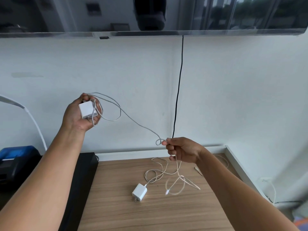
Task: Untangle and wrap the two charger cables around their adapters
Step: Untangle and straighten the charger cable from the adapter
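The wooden table is the reference surface; it stands against a white wall. Above the table, a dark screen spans the top of the wall, and a black cord hangs from it down toward the table's far edge. A black box adjoins the table's left edge, with a blue-topped device further left.

Both forearms are raised above the table. The left hand, above and left of the table, is cupped palm-up around a white adapter, fingers curled over its far end. Its grey cable loops beside the hand, then runs down and right to the right hand. The right hand, above the table's far edge, pinches this cable between thumb and fingertips just behind a small loop.

A second white adapter lies on the table, prongs toward the near edge. Its pale cable lies in loose tangled loops to its right, one strand rising toward the right hand.
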Demonstrator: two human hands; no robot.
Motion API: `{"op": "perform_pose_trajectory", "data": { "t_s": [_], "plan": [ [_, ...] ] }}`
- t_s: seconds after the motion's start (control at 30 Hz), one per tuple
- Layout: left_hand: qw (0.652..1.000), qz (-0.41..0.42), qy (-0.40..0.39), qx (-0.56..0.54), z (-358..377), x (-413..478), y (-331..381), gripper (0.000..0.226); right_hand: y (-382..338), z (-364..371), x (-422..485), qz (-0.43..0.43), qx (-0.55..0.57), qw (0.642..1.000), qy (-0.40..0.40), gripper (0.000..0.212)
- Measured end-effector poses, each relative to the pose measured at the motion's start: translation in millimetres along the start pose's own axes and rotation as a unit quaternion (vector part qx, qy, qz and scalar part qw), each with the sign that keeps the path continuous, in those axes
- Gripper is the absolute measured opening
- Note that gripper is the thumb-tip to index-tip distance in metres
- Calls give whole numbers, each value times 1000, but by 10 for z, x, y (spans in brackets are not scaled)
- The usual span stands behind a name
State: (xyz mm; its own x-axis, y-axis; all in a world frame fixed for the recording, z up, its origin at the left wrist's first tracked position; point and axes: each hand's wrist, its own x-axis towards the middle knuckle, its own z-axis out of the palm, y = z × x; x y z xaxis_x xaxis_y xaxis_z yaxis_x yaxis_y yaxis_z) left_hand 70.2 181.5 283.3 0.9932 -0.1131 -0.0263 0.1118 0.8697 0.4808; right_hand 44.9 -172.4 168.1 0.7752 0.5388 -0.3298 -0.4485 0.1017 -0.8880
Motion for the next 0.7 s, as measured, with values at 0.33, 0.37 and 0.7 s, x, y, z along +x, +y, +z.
{"op": "perform_pose_trajectory", "data": {
  "t_s": [0.33,0.37,0.7],
  "plan": [
    [999,23,16,-24,-55,19,78,46,78,-43,70,-12,-75,994,81,6],
    [999,23,19,-24,-50,23,75,45,81,-49,80,-11,-78,992,96,7],
    [999,28,23,-20,1,13,-3,39,218,-223,116,-34,-4,965,258,14]
  ]
}}
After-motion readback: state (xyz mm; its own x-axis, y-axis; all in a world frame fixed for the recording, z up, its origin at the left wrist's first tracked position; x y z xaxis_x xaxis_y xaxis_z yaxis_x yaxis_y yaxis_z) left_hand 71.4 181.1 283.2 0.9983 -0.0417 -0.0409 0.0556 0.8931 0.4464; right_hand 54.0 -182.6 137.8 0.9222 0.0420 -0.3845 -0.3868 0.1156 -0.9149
